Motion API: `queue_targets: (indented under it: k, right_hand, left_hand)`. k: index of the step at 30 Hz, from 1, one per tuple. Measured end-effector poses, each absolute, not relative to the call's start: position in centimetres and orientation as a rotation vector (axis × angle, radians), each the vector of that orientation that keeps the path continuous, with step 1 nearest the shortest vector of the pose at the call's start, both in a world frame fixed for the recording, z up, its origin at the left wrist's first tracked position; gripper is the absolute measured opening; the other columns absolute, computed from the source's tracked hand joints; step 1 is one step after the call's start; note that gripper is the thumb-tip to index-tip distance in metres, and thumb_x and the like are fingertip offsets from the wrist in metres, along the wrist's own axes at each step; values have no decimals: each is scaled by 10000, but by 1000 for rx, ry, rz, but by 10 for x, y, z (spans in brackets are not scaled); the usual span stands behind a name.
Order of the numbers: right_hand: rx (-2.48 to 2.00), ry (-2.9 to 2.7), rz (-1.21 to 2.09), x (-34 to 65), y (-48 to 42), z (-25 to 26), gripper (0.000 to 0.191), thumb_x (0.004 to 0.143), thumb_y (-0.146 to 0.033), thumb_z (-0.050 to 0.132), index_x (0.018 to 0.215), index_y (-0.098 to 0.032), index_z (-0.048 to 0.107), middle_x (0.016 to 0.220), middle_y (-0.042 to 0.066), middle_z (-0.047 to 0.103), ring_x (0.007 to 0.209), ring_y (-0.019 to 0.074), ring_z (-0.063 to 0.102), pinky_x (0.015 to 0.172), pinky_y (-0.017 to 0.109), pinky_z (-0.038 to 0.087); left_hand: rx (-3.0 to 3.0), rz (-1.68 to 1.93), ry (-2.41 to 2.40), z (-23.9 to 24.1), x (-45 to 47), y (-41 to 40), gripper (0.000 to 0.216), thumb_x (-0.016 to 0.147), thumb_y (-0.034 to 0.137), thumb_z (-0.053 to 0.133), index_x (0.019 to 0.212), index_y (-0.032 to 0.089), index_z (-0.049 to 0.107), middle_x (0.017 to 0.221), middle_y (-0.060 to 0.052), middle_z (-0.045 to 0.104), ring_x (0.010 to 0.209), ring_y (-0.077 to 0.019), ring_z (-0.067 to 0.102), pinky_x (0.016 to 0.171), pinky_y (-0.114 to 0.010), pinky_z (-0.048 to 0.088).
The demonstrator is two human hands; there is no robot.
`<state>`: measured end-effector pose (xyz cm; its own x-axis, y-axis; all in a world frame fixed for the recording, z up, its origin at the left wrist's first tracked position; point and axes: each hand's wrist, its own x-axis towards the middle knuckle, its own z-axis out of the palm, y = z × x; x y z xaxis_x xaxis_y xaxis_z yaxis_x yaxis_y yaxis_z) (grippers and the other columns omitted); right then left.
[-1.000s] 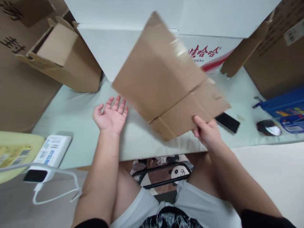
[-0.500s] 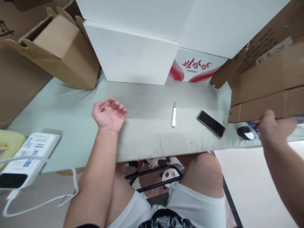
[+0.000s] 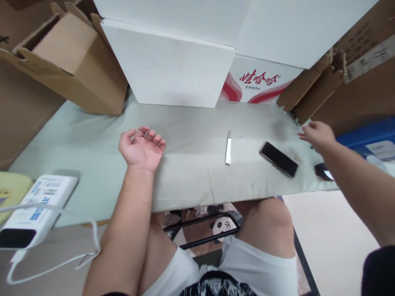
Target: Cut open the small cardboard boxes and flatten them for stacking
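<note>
My left hand (image 3: 142, 149) rests palm up on the cloth-covered table, its fingers loosely curled and apart, with nothing in it. On the right, my right hand (image 3: 317, 135) hovers in front of brown cardboard boxes (image 3: 315, 92); its fingers are half bent, and I see nothing held in them. Between the hands lies a white utility knife (image 3: 228, 149). A black phone (image 3: 279, 159) lies just left of my right forearm. That forearm partly covers a small dark object (image 3: 323, 172) with a white shine.
White boxes (image 3: 173, 68) and a box with red print (image 3: 257, 80) line the back. A brown carton (image 3: 92, 70) stands at the left. A white power bank (image 3: 51, 197) with a cable lies at the front left, and a blue container (image 3: 375, 133) at the far right.
My right hand has let go of the brown cardboard box and moved left and up. The box now stands farther back, uncovering the blue container. My left hand has stayed in place.
</note>
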<state>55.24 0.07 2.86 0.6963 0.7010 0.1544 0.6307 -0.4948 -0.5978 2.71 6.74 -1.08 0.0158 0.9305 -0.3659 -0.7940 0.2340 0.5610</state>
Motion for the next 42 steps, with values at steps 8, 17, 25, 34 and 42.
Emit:
queue_targets:
  k: [8,17,25,34,42]
  right_hand:
    - [-2231,-1769,735,458,-17,30,153,787,-169,736,927,-212,782,920,76,792,796,210,718,840,361,561]
    - [-1461,-2938,371,317,42,68,392,977,-338,446,1244,-223,710,1256,120,732,947,236,749,823,378,574]
    - [-1103,-3140,69,182,115,90,406,950,-293,515,1311,-209,681,1571,169,480,912,224,722,826,423,597]
    - [-1236,-2722,136,2,194,103,418,889,-128,357,1099,-22,702,1530,74,473,1369,252,583,1083,434,428]
    - [-1186,-2469,407,63,174,78,331,883,-127,585,1192,-170,695,1319,65,689,1191,227,685,1046,404,572]
  left_hand:
    - [120,1404,721,-3,28,60,237,865,414,514,732,223,560,604,-6,550,504,-136,525,494,-272,470]
    - [15,1499,597,-2,-5,54,224,861,385,497,723,216,548,587,4,515,494,-129,502,489,-264,441]
    - [-88,1536,551,3,-39,50,214,830,355,558,682,201,537,564,30,474,446,-103,476,463,-225,404]
    - [-144,1531,586,6,-48,51,166,814,272,525,671,190,546,553,27,469,434,-87,453,463,-218,368]
    - [-74,1720,722,-3,-58,51,192,822,272,590,663,201,509,539,40,470,429,-81,431,440,-204,329]
